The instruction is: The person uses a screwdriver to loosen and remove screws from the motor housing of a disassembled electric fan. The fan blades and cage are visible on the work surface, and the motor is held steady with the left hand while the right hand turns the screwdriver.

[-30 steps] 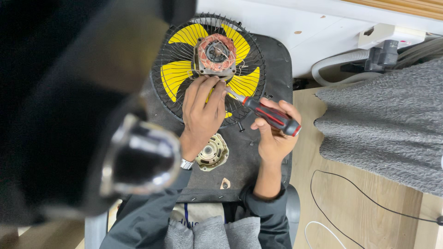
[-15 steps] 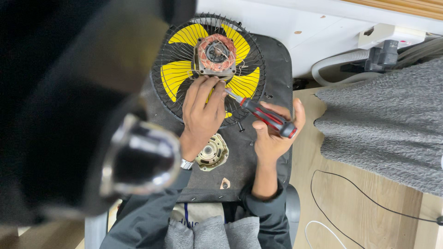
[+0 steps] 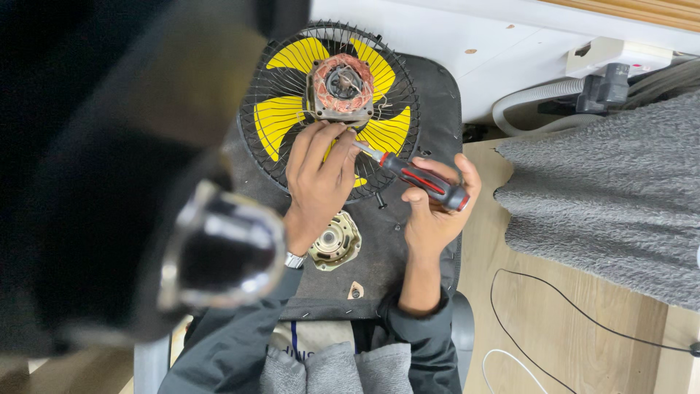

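Note:
A black wire fan guard (image 3: 397, 95) with yellow blades (image 3: 281, 120) lies on a dark seat cushion (image 3: 437, 87). A bare motor with copper windings (image 3: 340, 87) sits at its centre. My left hand (image 3: 317, 182) rests on the guard, fingertips touching the motor's lower edge. My right hand (image 3: 434, 211) grips a red-and-black screwdriver (image 3: 419, 179), its tip pointing at the motor's lower right corner beside my left fingers. A round metal motor cover (image 3: 335, 241) lies on the cushion by my left wrist.
A dark blurred object with a shiny round end (image 3: 219, 255) blocks the left half of the view. A small loose screw (image 3: 379, 198) and a small tan part (image 3: 355, 290) lie on the cushion. A grey rug (image 3: 612, 197), hose (image 3: 539, 95) and thin cables (image 3: 554, 299) are on the wooden floor at right.
My right hand has loosened and shifted its grip on the screwdriver handle, fingers spreading slightly. My left hand stays on the guard by the motor.

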